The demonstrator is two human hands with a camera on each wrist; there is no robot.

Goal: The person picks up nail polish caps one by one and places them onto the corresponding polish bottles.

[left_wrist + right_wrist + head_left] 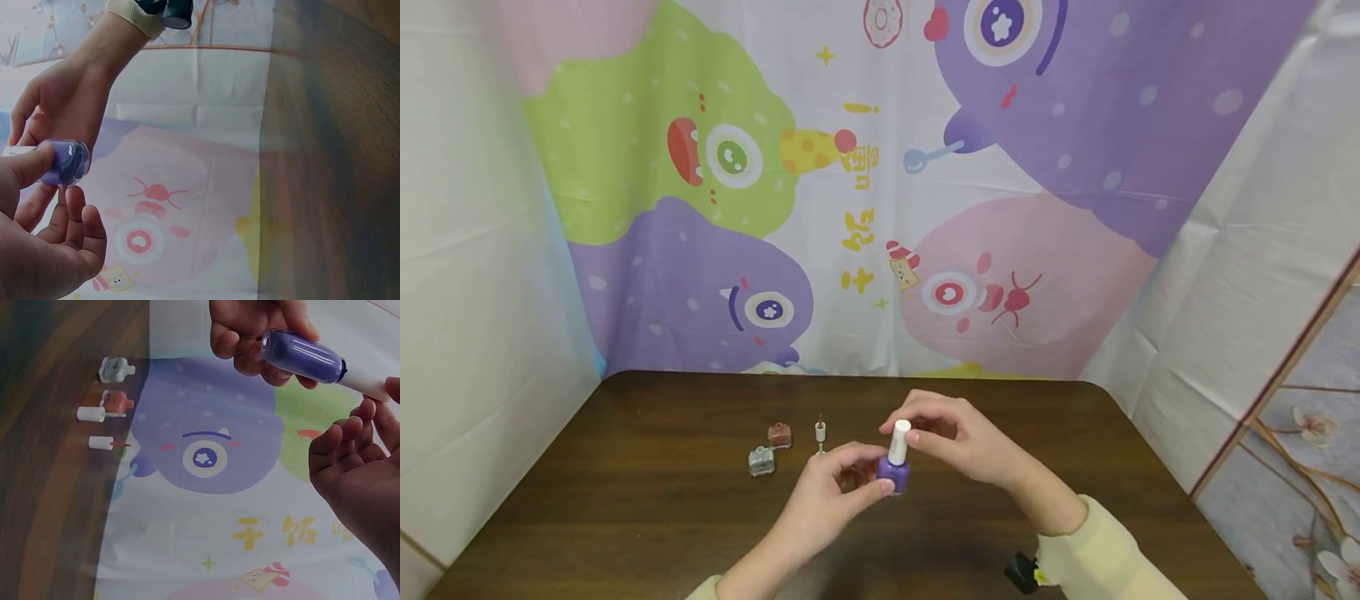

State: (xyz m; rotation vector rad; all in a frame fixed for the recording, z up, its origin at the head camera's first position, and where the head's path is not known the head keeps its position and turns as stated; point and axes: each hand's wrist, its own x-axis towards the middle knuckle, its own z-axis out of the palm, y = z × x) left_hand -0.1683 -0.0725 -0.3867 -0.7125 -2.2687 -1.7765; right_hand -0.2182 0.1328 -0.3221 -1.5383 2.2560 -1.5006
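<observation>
My left hand (pixel 829 493) pinches a purple nail polish bottle (pixel 892 475) by its glass body, thumb in front and fingers behind. The bottle is raised over the table, leaning slightly, with its white cap (pixel 899 442) on top. My right hand (pixel 976 437) has thumb and index finger at either side of that cap, its other fingers loosely bent. In the right wrist view, the polish (pixel 306 357) lies between both hands, with right fingertips on the cap's end. The left wrist view shows the left thumb pressed along the bottle (pixel 67 162).
Two uncapped polish bottles, one silvery (pixel 762 461) and one reddish brown (pixel 780 435), stand left on the dark wooden table (pixel 647 492). Near them two white brush caps (pixel 91 414) stand brush up. A cartoon-printed curtain (pixel 850 333) hangs behind. A black device (pixel 1022 572) is at the right wrist.
</observation>
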